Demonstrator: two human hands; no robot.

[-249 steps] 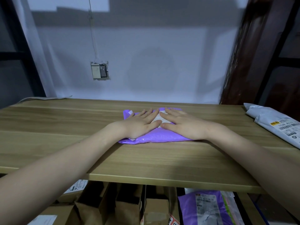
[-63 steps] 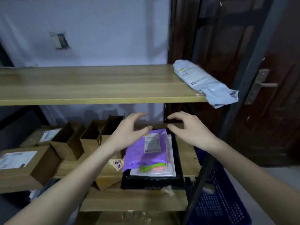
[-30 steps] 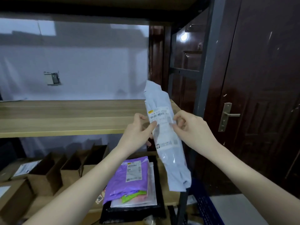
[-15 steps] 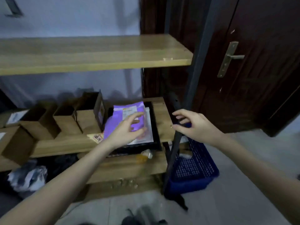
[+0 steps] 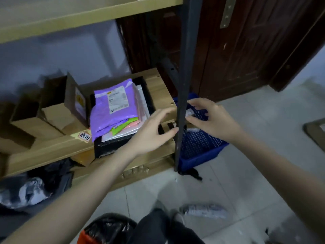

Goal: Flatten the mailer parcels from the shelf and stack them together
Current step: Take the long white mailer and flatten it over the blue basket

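Note:
A purple mailer [image 5: 112, 110] with a white label tops a stack of flat parcels on a black one [image 5: 121, 143], on the lower shelf [image 5: 52, 147]. My left hand [image 5: 153, 131] hovers by the stack's right edge with fingers spread, holding nothing. To the right of the black shelf post [image 5: 182, 85], my right hand [image 5: 211, 118] is loosely curled over the blue basket [image 5: 200, 145], also holding nothing. A grey-white mailer [image 5: 204, 210] lies on the tiled floor near my leg.
Open cardboard boxes [image 5: 52, 110] stand left of the stack. The upper shelf board [image 5: 70, 16] runs overhead. Black and grey bags [image 5: 26, 189] lie under the shelf at left. A dark wooden door [image 5: 246, 50] stands behind the basket.
A second ago both hands held the grey-white mailer upright; now they hold nothing and it lies on the floor. My view has dropped, and both hands have shifted right to flank the shelf post.

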